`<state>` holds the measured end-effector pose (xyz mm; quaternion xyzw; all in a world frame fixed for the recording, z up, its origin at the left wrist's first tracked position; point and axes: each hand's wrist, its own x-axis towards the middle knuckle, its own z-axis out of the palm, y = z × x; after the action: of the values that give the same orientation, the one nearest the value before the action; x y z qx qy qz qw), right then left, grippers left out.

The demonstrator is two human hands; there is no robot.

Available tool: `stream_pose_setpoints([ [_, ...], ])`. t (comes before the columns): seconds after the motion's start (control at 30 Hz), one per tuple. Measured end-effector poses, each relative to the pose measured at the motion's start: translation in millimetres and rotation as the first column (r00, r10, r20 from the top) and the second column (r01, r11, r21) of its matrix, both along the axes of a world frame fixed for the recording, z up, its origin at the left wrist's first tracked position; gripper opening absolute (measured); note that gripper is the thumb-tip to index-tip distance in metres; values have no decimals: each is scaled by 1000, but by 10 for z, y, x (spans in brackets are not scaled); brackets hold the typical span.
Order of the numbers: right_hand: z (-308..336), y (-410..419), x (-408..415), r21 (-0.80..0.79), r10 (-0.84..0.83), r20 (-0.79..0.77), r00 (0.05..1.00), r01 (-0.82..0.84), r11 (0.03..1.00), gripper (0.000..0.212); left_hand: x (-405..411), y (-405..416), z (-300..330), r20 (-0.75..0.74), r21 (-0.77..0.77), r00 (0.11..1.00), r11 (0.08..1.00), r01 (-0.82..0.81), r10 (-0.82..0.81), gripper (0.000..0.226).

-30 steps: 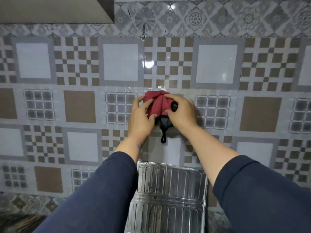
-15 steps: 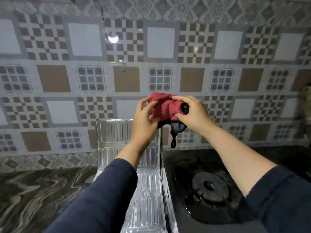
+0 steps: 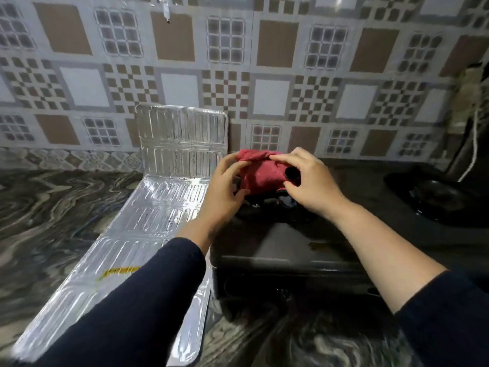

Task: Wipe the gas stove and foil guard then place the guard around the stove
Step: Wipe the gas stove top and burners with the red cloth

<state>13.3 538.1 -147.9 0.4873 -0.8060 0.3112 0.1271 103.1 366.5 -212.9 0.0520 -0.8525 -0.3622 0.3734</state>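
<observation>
A red cloth [image 3: 260, 174] with a dark edge is bunched between both hands, just above the burner of the black gas stove [image 3: 285, 245]. My left hand [image 3: 225, 192] grips its left side and my right hand [image 3: 311, 181] pinches its right side. The silver foil guard [image 3: 158, 207] lies on the counter left of the stove, its far panel folded upright against the tiled wall. A yellow stain marks the guard's near panel. My left sleeve covers part of the guard.
The marbled stone counter [image 3: 53, 213] extends to the left and along the front. A patterned tile wall [image 3: 264, 75] stands behind. At the far right a second dark burner [image 3: 439, 200] and a white cord [image 3: 473, 149] are visible.
Both hands have come down from the wall with the red cloth to just above the stove burner. The view has tilted downward, showing more of the stove and guard.
</observation>
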Motion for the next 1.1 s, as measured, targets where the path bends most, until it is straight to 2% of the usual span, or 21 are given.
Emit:
stream_pose_setpoints([
  [0.13, -174, 128, 255, 178, 132, -195, 972, -97, 979, 65, 363, 138, -148, 115, -52, 982, 988, -143, 148, 40],
  [0.23, -341, 161, 487, 303, 250, -234, 939, -174, 937, 67, 625, 186, -243, 236, -12, 936, 964, -267, 262, 27],
  [0.3, -411, 160, 619, 397, 308, -141, 941, -231, 888, 72, 731, 218, -262, 316, 17, 894, 940, -340, 317, 32],
  [0.37, -424, 158, 696, 433, 295, 40, 955, -283, 856, 73, 798, 249, -233, 372, 67, 856, 909, -411, 359, 36],
  [0.43, -406, 133, 723, 285, 264, 270, 926, -339, 897, 58, 842, 234, -201, 394, 68, 841, 901, -429, 371, 32],
  [0.47, -428, 87, 690, 171, 256, 343, 904, -328, 929, 49, 862, 218, -186, 399, 51, 840, 906, -420, 367, 29],
  [0.5, -454, 30, 652, 99, 244, 335, 910, -292, 951, 42, 881, 197, -178, 404, 29, 839, 912, -409, 364, 26],
  [0.53, -496, -37, 623, 92, 222, 262, 939, -254, 963, 40, 898, 178, -170, 410, 4, 837, 917, -399, 363, 25],
  [0.6, -643, -178, 629, 212, 190, 129, 973, -214, 953, 43, 922, 141, -183, 429, -56, 829, 926, -372, 359, 25],
  [0.67, -823, -303, 764, 420, 131, 87, 988, -156, 894, 47, 936, 113, -204, 456, -93, 825, 940, -329, 334, 28],
  [0.73, -975, -386, 910, 536, 61, 24, 998, -64, 842, 50, 926, 87, -207, 467, -107, 831, 952, -288, 303, 30],
  [0.9, -1014, -305, 1005, 513, 0, -55, 998, 28, 858, 55, 764, 132, -141, 472, -170, 841, 964, -207, 264, 32],
  [1.1, -1067, 151, 803, 474, -114, -91, 989, 144, 869, 56, 418, 413, -92, 498, -260, 855, 966, -14, 146, 38],
])
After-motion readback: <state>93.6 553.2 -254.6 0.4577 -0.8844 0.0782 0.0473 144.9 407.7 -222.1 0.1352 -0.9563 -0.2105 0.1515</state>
